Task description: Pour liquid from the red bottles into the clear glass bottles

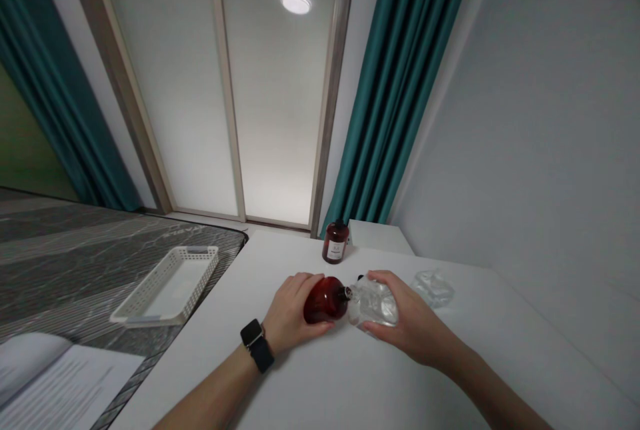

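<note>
My left hand (295, 307), with a black watch (257, 345) on its wrist, is wrapped round a dark red-brown bottle (325, 300). The bottle is tipped on its side, neck to the right. Crinkled clear plastic (374, 303) is gripped between the thumb and fingers of my right hand (410, 320); whether it is a bottle or a bag I cannot tell. The bottle's mouth meets or nearly meets the plastic's left end. A small black piece shows behind the plastic, mostly hidden. Beyond my hands a second red-brown bottle (335, 251) with a white label stands upright.
More clear crumpled plastic (434, 288) lies on the white table (320, 383), right of my right hand. A white box-like surface (380, 237) adjoins the far edge. Left, on a grey patterned surface, are a white perforated basket (173, 320) and an open booklet (65, 390).
</note>
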Demonstrator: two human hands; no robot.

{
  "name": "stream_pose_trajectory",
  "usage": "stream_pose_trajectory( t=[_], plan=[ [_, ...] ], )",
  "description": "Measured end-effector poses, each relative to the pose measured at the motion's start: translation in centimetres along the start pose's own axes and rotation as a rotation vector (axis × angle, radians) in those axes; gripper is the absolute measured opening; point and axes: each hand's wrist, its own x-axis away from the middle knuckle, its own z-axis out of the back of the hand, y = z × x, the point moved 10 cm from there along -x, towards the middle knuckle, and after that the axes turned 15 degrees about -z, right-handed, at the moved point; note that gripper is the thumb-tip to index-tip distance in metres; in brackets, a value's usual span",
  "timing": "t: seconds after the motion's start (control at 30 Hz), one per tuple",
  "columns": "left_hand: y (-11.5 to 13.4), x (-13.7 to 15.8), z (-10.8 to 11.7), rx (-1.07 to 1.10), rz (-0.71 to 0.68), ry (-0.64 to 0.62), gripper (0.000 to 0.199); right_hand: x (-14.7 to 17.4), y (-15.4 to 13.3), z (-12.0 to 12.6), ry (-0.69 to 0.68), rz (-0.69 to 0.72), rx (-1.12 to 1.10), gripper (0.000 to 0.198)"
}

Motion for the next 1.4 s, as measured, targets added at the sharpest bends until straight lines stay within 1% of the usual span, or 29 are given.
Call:
stream_pose_trajectory(
  t=[0.17, 0.33, 0.63, 0.8, 1.4],
  plan=[
    [0.04, 0.01, -0.06, -0.006, -0.008, -0.001, 0.077, 0.14, -0.10, 0.10, 0.024, 0.028, 0.011, 0.062],
    [0.03, -0.05, -0.07, -0.002, -0.007, 0.001, 0.079, 0.19, -0.44, 0.11, 0.017, 0.040, 0.034, 0.062],
    [0.16, -0.15, 0.03, 0.003, 0.000, -0.011, 0.077, 0.14, -0.55, 0.15, 0.008, 0.030, 0.051, 0.061],
    [0.21, -0.15, 0.14, 0.005, -0.011, 0.006, 0.077, 0.14, -0.61, 0.11, -0.004, 0.029, 0.055, 0.062],
    [0.07, -0.05, -0.39, 0.014, -0.005, -0.030, 0.080, 0.00, -0.69, 0.12, -0.026, 0.022, 0.066, 0.061]
  ],
)
